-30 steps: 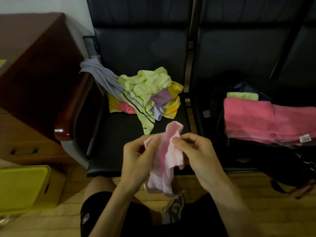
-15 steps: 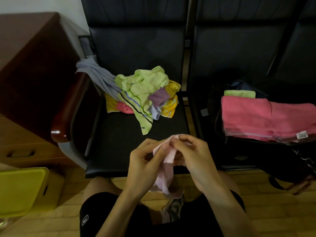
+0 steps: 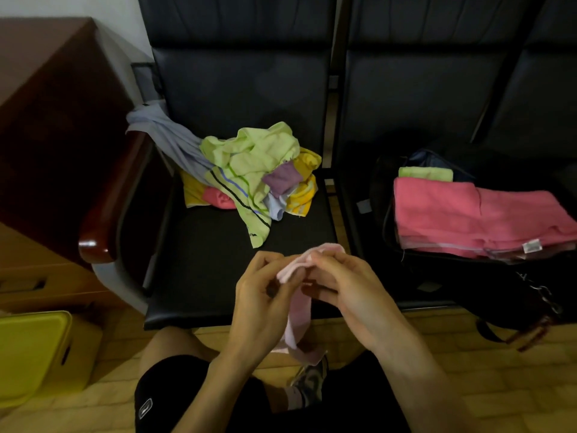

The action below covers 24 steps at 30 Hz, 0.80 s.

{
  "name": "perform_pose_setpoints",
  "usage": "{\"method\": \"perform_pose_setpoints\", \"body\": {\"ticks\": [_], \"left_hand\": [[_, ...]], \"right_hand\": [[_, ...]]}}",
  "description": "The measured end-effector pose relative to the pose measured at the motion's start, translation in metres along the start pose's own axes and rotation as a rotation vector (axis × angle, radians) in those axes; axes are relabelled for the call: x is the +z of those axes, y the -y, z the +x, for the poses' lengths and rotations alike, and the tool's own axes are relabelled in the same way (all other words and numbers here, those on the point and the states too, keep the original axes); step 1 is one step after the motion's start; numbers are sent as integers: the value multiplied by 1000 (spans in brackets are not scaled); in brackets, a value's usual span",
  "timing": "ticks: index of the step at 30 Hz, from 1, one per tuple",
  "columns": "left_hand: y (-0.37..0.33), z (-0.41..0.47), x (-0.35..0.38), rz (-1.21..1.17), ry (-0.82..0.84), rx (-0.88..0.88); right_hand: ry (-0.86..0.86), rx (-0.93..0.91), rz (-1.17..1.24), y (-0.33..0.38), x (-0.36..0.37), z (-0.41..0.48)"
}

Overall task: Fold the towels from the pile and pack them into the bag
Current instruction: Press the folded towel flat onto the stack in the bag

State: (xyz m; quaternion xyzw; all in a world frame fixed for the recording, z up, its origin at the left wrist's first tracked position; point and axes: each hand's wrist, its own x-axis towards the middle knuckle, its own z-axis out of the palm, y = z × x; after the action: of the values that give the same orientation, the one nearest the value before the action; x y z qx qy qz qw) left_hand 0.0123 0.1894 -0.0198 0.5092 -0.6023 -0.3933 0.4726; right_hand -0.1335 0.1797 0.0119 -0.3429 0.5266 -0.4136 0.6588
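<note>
A small pale pink towel [image 3: 298, 323] hangs between my hands above the front edge of the left seat. My left hand [image 3: 262, 303] pinches its upper edge, and my right hand [image 3: 346, 292] grips the same top fold beside it. A loose pile of towels [image 3: 253, 170], green, yellow, purple and pink, lies at the back of the left seat. On the right seat an open black bag [image 3: 387, 226] holds folded pink towels [image 3: 468, 217] with a folded green towel [image 3: 426, 174] behind them.
Two black padded seats [image 3: 218, 254] stand side by side. A grey cloth [image 3: 165, 132] drapes over the wooden armrest [image 3: 103, 220] at the left. A dark wooden cabinet [image 3: 46, 114] and a yellow box [image 3: 31, 351] are further left. My knees and a shoe show below.
My hands have drawn closer together and bunched the top of the pink towel down, so less of it stands above my fingers. The view has shifted slightly.
</note>
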Motion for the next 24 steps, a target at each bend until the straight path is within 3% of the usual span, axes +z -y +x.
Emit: {"method": "perform_pose_setpoints", "body": {"ticks": [3,8,10,19,21,24], "left_hand": [[-1,7,-9,-45,0,-21],[-22,29,-30,-51,36,30],[-36,39,-37,-58,53,70],[-129,89,-83,-78,322,190],[-142,97,-96,-49,300,236],[-143,109,-108,-53,125,244]], "right_hand": [[18,-64,-35,-3,-4,-2],[-227,-114,-166,-17,-16,3],[-223,-119,-218,-13,-20,10],[422,-102,-98,81,-8,23],[379,-214,-116,110,-6,14],[141,-539,-111,156,-4,-1]]}}
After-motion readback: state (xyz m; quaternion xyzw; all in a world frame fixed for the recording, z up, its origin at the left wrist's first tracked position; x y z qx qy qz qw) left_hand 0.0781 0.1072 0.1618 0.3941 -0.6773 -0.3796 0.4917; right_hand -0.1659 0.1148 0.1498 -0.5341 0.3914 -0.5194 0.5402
